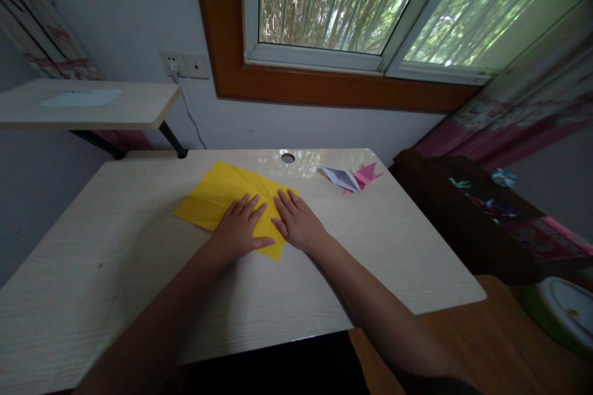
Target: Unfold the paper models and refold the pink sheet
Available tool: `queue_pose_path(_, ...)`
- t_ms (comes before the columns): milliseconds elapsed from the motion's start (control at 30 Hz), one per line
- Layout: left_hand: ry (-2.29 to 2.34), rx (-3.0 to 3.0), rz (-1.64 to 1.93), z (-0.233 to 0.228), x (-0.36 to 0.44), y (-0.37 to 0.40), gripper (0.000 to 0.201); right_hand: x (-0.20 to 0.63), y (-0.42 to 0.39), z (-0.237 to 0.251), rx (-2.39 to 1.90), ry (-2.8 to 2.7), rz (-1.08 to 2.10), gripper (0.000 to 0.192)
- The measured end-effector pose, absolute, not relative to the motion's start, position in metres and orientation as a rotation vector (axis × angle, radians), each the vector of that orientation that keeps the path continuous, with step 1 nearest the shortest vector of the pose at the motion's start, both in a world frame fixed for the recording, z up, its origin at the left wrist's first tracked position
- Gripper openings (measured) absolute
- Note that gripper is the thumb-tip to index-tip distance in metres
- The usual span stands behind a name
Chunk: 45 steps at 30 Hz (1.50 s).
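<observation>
A yellow sheet of paper is laid flat on the pale wooden desk, slightly tilted, and all else is placed from it. The left hand and the right hand are pressed palm-down on its near right corner, fingers spread and flat, nothing being pinched or clasped; by this pressure the sheet is probably being kept flat and a crease firmed. Faint fold lines are seen across the paper, which looks thin and matte. To the right of the sheet and a little beyond it, well apart, a white folded paper figure and a pink folded paper figure are touching each other.
</observation>
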<state>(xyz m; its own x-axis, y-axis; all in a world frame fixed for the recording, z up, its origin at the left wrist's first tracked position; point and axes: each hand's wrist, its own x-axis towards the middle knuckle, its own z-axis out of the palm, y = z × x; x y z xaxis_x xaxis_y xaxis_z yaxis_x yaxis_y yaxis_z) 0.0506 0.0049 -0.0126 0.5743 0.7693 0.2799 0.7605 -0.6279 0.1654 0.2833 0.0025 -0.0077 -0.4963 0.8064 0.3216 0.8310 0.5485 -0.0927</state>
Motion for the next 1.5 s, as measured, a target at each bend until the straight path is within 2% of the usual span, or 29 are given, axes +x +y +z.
queue_pose_path(233, 1.561, 2.745, 0.443, 0.013, 0.051, 0.007, 0.051, 0.282, -0.006, -0.005, -1.398, -2.559, -0.122, 0.071)
queue_pose_path(367, 1.539, 2.742, 0.497, 0.011, 0.053, 0.012, 0.042, 0.281, -0.009, -0.004, -1.401, -2.627, -0.109, 0.079)
queue_pose_path(600, 1.496, 2.755, 0.366, -0.002, 0.057, 0.011, 0.049, 0.282, -0.016, -0.003, -1.345, -2.667, -0.087, 0.092)
queue_pose_path(800, 1.763, 2.622, 0.307, -0.002, 0.051, 0.013, 0.061, 0.284, -0.028, -0.005, -1.401, -2.623, -0.069, 0.087)
queue_pose_path(1067, 1.951, 2.483, 0.219, -0.011, 0.033, 0.016, 0.069, 0.297, -0.041, -0.005, -1.578, -2.532, -0.025, 0.090)
queue_pose_path(1500, 2.188, 2.209, 0.092, -0.013, -0.078, 0.034, 0.076, 0.299, -0.041, -0.005, -1.589, -2.533, 0.038, 0.089)
